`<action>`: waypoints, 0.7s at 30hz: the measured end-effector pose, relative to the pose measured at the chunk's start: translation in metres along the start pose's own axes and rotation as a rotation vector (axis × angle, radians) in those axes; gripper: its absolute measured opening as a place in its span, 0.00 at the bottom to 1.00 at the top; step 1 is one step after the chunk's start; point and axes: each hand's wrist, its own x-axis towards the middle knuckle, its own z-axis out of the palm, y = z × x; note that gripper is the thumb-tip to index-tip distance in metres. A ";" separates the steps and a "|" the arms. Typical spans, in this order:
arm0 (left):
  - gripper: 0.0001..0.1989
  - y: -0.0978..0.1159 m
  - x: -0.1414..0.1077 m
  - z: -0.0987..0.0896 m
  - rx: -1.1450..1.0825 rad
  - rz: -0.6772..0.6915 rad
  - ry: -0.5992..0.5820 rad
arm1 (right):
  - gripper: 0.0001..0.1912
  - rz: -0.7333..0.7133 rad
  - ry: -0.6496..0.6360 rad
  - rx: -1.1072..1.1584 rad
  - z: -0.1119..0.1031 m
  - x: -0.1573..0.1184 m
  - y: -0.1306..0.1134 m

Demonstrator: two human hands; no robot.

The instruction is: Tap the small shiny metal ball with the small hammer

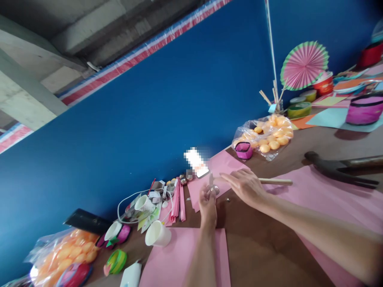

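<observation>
My left hand [207, 205] has its fingers closed around a shiny silver ball [214, 189], perhaps a bell. In my right hand [247, 186] is a small hammer with a pale wooden handle [277, 181] that sticks out to the right. The hammer's head [211, 178] stands just above the silver ball; whether they touch I cannot tell. Behind both hands lies a sheet of pink paper [229, 163]. A lit phone [196, 161], partly blurred out, leans by the blue wall. A tiny shiny piece [228, 200] rests on the brown table near my right wrist.
A claw hammer [324, 167] lies at the right on pink paper. Bags of orange balls [273, 135] stand at the back right and front left. To the left are a white paper cup [158, 234], pink strips [178, 199] and tape rolls [116, 262]. The blue wall [149, 119] borders the table.
</observation>
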 end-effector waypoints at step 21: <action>0.16 0.004 0.001 0.000 -0.157 -0.051 0.042 | 0.14 0.001 0.003 0.051 -0.005 0.002 -0.002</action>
